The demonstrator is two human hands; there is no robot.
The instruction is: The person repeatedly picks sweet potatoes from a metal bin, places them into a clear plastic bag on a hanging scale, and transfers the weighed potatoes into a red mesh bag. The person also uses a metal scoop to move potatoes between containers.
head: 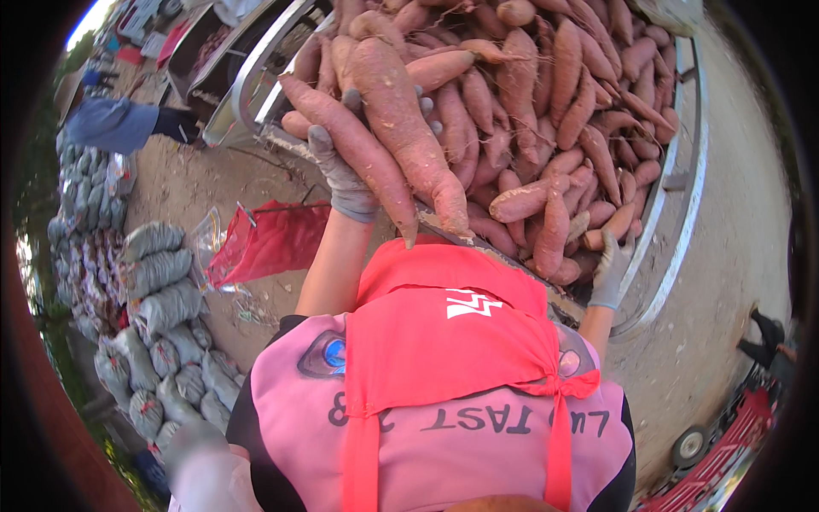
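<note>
My left hand (345, 173), in a grey work glove, holds a long slim sweet potato (358, 150) and a thicker, knobbly one (403, 115). The thumb lies along the slim one, and fingertips show on both sides of the thick one. Both roots slant over the near edge of a heap of sweet potatoes (518, 70). At the heap's near right corner, my right hand (611, 272), gloved too, is beside the metal rail (684, 211). Its fingertips are at a small sweet potato (595, 240); the grip itself is partly hidden.
The heap fills a railed cart bed. Red mesh bags (275, 240) hang on the left. Stuffed sacks (166, 345) are stacked on the dirt ground. A person in a blue top (112, 125) stands at the upper left. A red cart (723, 454) and another person's legs (764, 336) are at the lower right.
</note>
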